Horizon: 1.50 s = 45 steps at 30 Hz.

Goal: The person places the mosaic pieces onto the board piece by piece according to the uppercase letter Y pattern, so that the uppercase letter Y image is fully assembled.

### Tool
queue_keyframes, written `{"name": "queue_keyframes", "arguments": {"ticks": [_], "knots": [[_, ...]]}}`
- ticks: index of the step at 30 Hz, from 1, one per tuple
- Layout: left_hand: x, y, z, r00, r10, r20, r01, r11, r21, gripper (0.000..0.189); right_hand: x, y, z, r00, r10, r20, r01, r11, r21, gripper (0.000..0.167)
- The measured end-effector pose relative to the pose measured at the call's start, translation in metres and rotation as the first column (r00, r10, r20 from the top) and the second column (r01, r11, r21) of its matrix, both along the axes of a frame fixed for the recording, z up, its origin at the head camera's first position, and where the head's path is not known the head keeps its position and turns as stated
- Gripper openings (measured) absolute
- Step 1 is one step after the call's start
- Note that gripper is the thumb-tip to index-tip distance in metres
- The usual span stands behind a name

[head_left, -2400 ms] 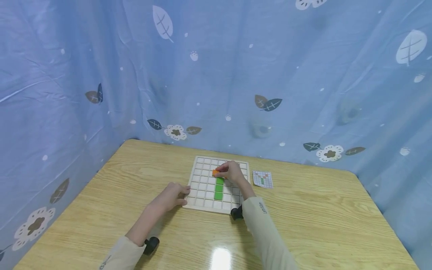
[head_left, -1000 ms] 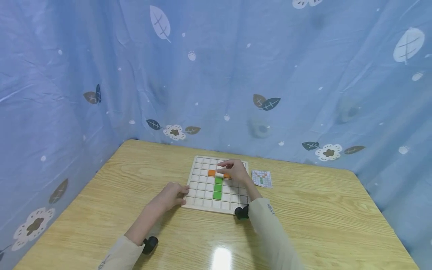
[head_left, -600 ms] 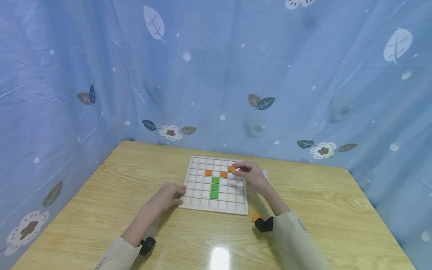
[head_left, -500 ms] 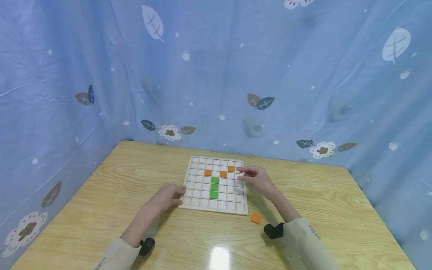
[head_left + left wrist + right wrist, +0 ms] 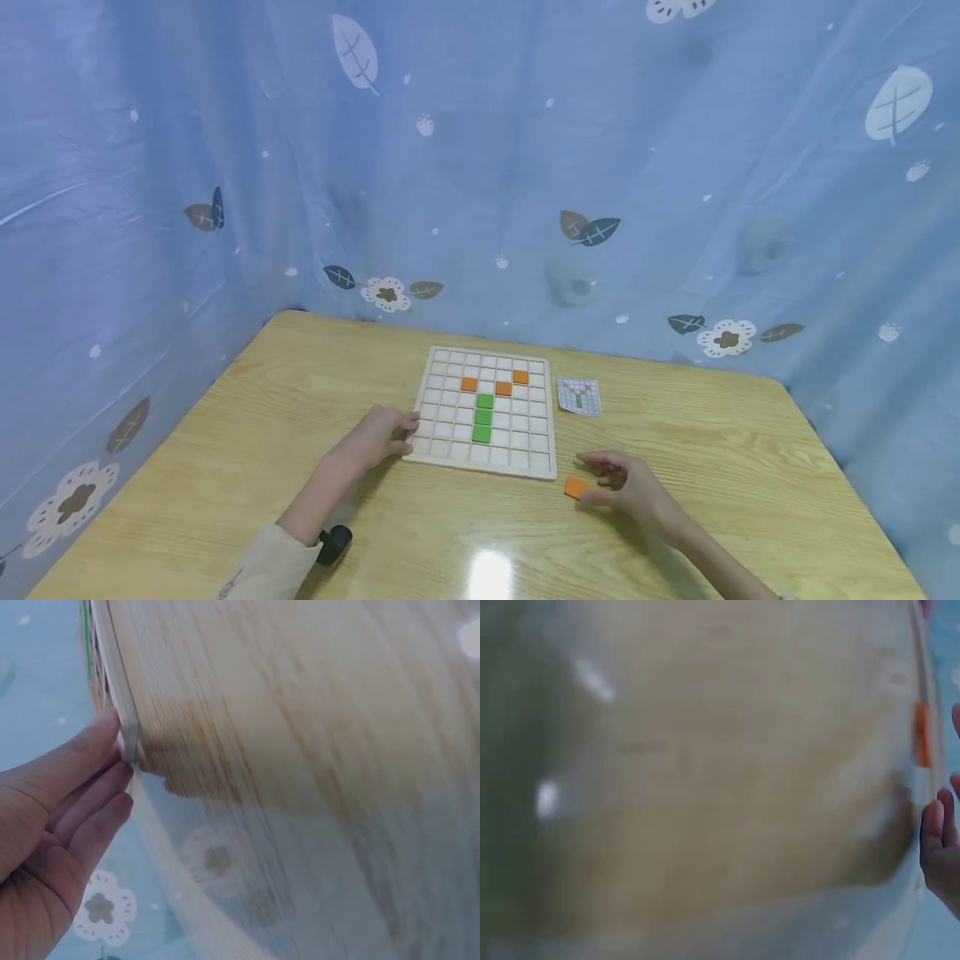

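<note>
A white wooden grid board (image 5: 446, 414) lies on the table, with three green tiles (image 5: 482, 418) in a column. Orange tiles sit in three other cells, one left (image 5: 468, 384) and two right (image 5: 503, 388) of that column's top. My left hand (image 5: 375, 439) holds the board's near-left corner; in the left wrist view the thumb and fingertips (image 5: 112, 772) close on that corner. My right hand (image 5: 628, 490) reaches over a loose orange tile (image 5: 573, 487) beside the near-right corner, thumb and fingers spread apart around it. The right wrist view is blurred.
A small paper card (image 5: 579, 397) printed with a coloured grid pattern lies right of the board. Bare wooden table (image 5: 697, 433) stretches to the right, and a blue patterned curtain (image 5: 480, 167) hangs behind it.
The right hand placed an orange tile left of the column's top, then one in the upper right cell, let go, and moved down right to the loose tile. The left hand stayed.
</note>
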State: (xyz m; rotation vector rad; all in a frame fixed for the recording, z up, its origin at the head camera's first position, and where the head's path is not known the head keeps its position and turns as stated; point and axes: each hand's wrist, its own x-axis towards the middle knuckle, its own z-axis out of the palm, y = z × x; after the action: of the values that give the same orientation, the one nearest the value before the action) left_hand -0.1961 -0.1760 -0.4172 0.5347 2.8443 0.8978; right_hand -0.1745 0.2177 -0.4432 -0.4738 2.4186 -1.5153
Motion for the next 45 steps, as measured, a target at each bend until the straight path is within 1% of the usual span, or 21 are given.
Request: {"name": "queue_keyframes", "arguments": {"ticks": [2,3,5,7,9,12,15,20,23,26,29,31,33,38,45], "knots": [[-0.002,0.002,0.000,1.000,-0.008,-0.001,0.008,1.000,-0.003,0.036,0.008,0.001,-0.005,0.995,-0.005,-0.104,0.011,0.999,0.052,0.057],[-0.003,0.002,0.001,1.000,-0.006,0.002,0.006,1.000,-0.004,0.036,0.011,0.001,-0.007,0.987,-0.010,-0.161,0.023,0.996,0.081,0.055],[-0.003,0.003,0.002,1.000,-0.003,0.005,0.003,1.000,-0.014,0.036,0.015,-0.002,-0.009,0.969,-0.017,-0.248,0.049,0.991,0.125,0.049],[-0.003,0.003,0.002,1.000,0.006,0.006,-0.006,1.000,-0.020,0.036,0.017,-0.006,-0.011,0.953,-0.024,-0.303,0.071,0.987,0.147,0.042],[-0.002,0.003,0.003,1.000,0.013,0.007,-0.013,1.000,-0.020,0.036,0.017,-0.008,-0.011,0.947,-0.036,-0.320,0.090,0.984,0.154,0.034],[0.000,0.002,0.003,1.000,0.021,0.007,-0.021,1.000,-0.014,0.036,0.016,-0.011,-0.010,0.948,-0.048,-0.314,0.101,0.983,0.152,0.026],[0.000,0.000,0.003,1.000,0.027,0.009,-0.027,1.000,-0.006,0.036,0.013,-0.012,-0.010,0.952,-0.050,-0.301,0.100,0.983,0.151,0.023],[0.001,-0.001,0.003,1.000,0.022,0.006,-0.022,1.000,-0.018,0.036,0.005,-0.012,-0.004,0.965,-0.016,-0.262,0.050,0.991,0.123,0.020],[0.002,-0.002,0.003,1.000,0.016,0.000,-0.016,0.999,-0.028,0.037,0.000,-0.012,-0.001,0.972,-0.011,-0.236,0.031,0.996,0.080,0.020],[0.001,-0.002,0.001,1.000,0.020,0.004,-0.020,1.000,-0.004,0.037,-0.004,-0.015,0.001,0.977,-0.009,-0.214,0.015,1.000,0.023,0.021],[0.001,-0.002,-0.001,1.000,0.007,-0.010,-0.007,1.000,0.001,0.036,-0.009,-0.019,0.003,0.975,0.002,-0.224,-0.008,1.000,-0.025,0.021],[0.001,-0.002,-0.002,1.000,0.013,-0.006,-0.013,1.000,0.012,0.036,-0.014,-0.023,0.004,0.973,-0.001,-0.231,-0.014,0.998,-0.063,0.021],[0.001,-0.002,-0.002,1.000,0.009,-0.011,-0.009,1.000,0.008,0.036,-0.019,-0.028,0.006,0.970,-0.015,-0.243,-0.006,0.996,-0.087,0.020],[0.001,-0.001,-0.001,1.000,0.013,0.002,-0.013,1.000,0.005,0.036,-0.034,-0.041,0.013,0.967,-0.057,-0.247,0.028,0.993,-0.118,0.021],[0.001,0.003,0.001,0.997,0.048,0.054,-0.050,0.998,0.026,0.037,-0.052,-0.061,0.020,0.964,-0.086,-0.253,0.050,0.988,-0.146,0.019]]}}
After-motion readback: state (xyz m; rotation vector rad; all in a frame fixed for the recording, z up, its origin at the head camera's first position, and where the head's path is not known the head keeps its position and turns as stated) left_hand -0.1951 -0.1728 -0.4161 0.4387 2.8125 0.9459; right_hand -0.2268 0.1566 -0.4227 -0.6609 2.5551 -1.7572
